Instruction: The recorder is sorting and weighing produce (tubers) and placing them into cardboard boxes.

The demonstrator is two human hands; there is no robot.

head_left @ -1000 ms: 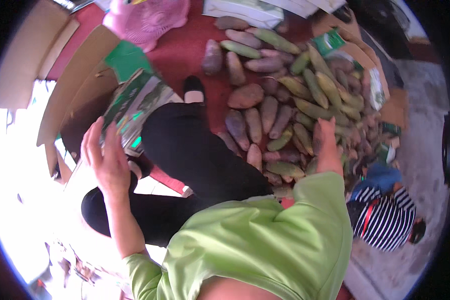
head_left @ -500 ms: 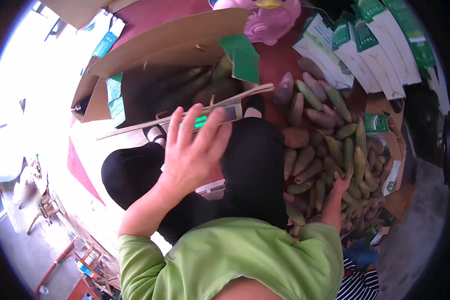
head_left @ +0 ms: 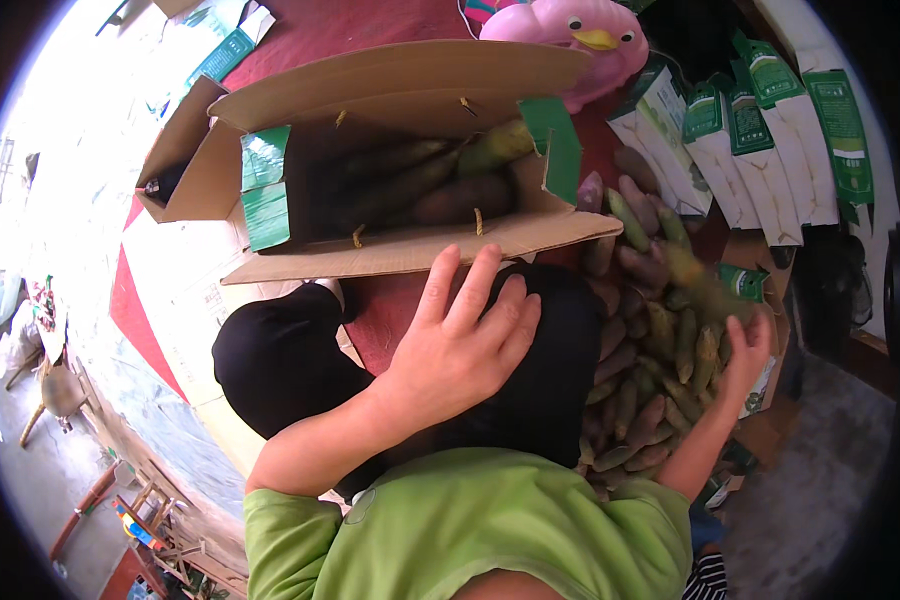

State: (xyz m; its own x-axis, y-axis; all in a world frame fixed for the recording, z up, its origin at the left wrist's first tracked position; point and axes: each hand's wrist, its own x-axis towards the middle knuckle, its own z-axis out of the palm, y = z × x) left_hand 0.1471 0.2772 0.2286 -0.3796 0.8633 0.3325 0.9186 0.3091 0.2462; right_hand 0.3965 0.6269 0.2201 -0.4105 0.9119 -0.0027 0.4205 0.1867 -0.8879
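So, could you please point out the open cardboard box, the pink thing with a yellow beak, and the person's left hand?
Open cardboard box (head_left: 410, 253): head view, on its near flap.
Pink thing (head_left: 596, 40): head view, on its yellow beak.
Left hand (head_left: 458, 352): head view, on its back.

Bears, on red floor covering (head_left: 375, 315), a heap of long tubers (head_left: 685, 345) around four o'clock — plus a pink bird-faced object (head_left: 600, 70) at one, a white-and-green carton (head_left: 662, 135) near two.

Tuber pile (head_left: 660, 335) right of carton (head_left: 400, 85)
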